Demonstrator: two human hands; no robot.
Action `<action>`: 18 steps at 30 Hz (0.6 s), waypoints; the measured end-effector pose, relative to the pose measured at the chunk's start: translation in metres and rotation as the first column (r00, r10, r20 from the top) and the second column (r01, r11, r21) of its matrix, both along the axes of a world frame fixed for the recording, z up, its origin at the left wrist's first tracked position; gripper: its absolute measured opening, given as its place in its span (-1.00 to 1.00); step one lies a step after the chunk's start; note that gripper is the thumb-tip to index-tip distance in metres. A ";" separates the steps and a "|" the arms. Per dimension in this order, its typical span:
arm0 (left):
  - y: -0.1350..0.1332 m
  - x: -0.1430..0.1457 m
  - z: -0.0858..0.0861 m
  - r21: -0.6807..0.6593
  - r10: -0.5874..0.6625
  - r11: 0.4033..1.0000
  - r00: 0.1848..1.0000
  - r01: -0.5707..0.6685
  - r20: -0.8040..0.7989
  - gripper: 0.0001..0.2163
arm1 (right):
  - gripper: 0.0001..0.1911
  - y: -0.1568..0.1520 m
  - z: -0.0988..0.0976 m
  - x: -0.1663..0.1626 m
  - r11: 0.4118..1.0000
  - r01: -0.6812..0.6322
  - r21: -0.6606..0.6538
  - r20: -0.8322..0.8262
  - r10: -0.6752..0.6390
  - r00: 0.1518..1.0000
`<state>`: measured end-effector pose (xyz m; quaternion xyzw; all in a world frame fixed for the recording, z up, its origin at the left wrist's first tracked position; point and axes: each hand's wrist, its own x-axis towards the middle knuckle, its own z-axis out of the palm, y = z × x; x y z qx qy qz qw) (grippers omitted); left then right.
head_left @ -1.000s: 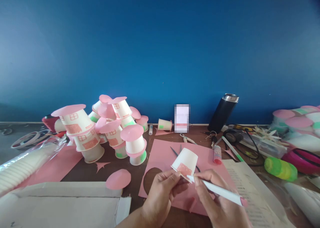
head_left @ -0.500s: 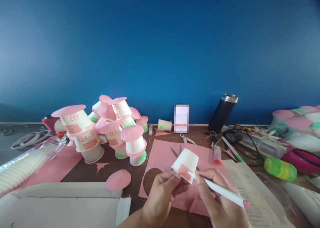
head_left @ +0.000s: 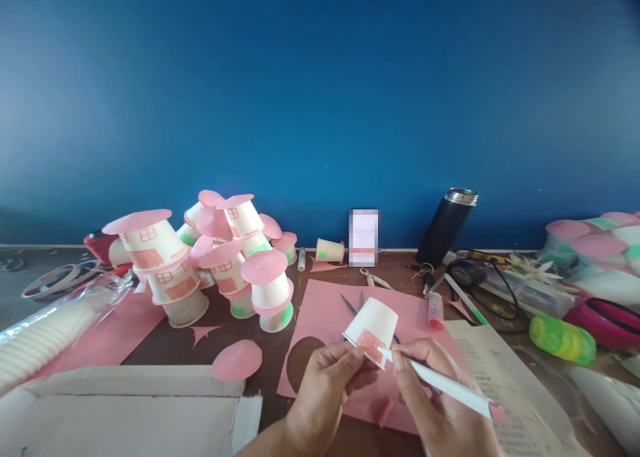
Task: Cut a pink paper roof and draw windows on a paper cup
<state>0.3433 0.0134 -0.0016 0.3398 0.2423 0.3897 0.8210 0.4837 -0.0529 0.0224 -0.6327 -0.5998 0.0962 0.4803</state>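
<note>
While hands (head_left: 380, 390) crowd cup (head_left: 373, 325): pink sheet's (head_left: 320, 310) bare far edge.

There is just one view, from a camera worn on the person's head. It looks forward and a little down across the desk (head_left: 240, 323) toward the blue wall (head_left: 320, 97), which fills the top half. The left hand (head_left: 325, 390) and right hand (head_left: 440, 403) sit very close, at the bottom edge. The pile of paper cups (head_left: 215, 263) is farther off on the left, and the black flask (head_left: 447, 227) stands by the wall.
</note>
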 end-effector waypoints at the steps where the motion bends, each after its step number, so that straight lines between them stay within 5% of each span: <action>1: 0.000 0.000 0.000 0.024 -0.009 1.000 1.000 0.009 -0.015 -0.80 | -0.87 0.000 0.000 0.000 1.000 -0.010 0.003 0.004 0.010 1.000; 18: -0.002 -0.001 0.010 0.269 -0.004 0.961 0.972 0.069 -0.234 -0.70 | -0.90 -0.001 0.002 0.000 0.998 -0.063 0.019 0.058 0.061 0.996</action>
